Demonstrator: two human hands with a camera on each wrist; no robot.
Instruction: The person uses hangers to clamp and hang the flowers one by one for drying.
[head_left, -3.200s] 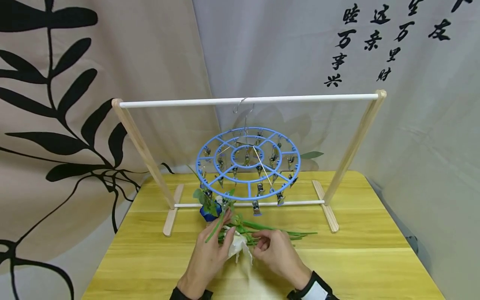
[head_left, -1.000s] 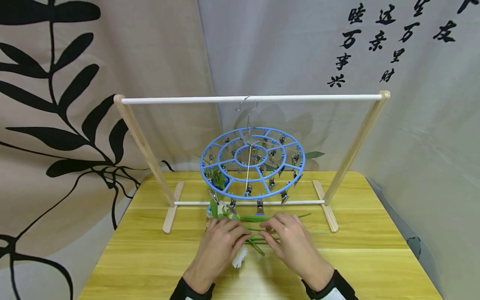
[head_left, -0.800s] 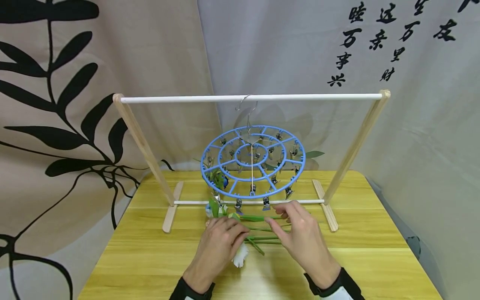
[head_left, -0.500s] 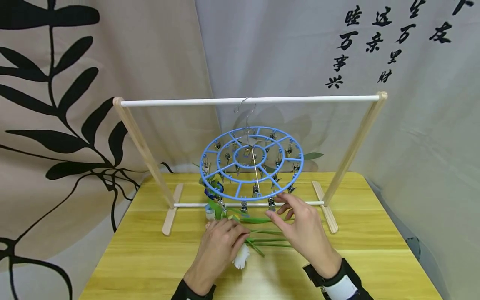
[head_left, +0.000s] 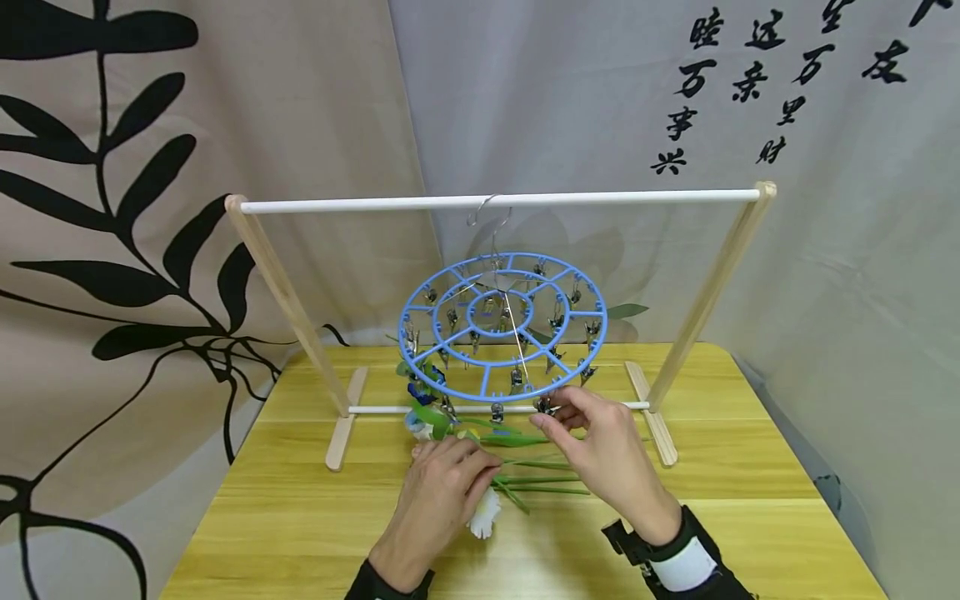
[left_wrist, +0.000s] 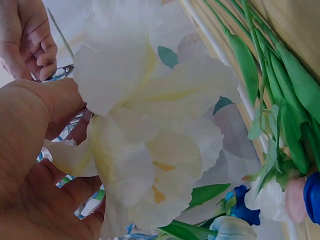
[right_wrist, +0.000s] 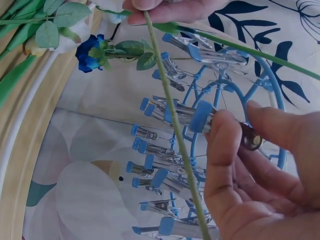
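My left hand (head_left: 442, 492) pinches the thin green stem (right_wrist: 170, 100) of a white artificial flower (head_left: 484, 513). Its broad ruffled petals with yellow streaks fill the middle of the left wrist view, close beside my palm. A round blue clip hanger (head_left: 487, 397) hangs by a wire hook over the table. At its front right edge, my right hand (head_left: 611, 446) pinches a metal clip (head_left: 543, 405) between thumb and index finger. In the right wrist view the clip's blue tip (right_wrist: 201, 117) points away from the fingers, toward the stem.
The wooden stand has a white top bar (head_left: 360, 205) and a lower bar (head_left: 607, 407). Several green stems (head_left: 540, 479) lie on the table (head_left: 300, 533) between the hands. Blue flowers (head_left: 424, 390) show behind the hanger's left side. Several other clips hang around the rings.
My right hand has left the flower stems, risen to the hanger's front right edge and taken hold of a clip. My left hand has turned palm down over the stem. The hanger has turned slightly.
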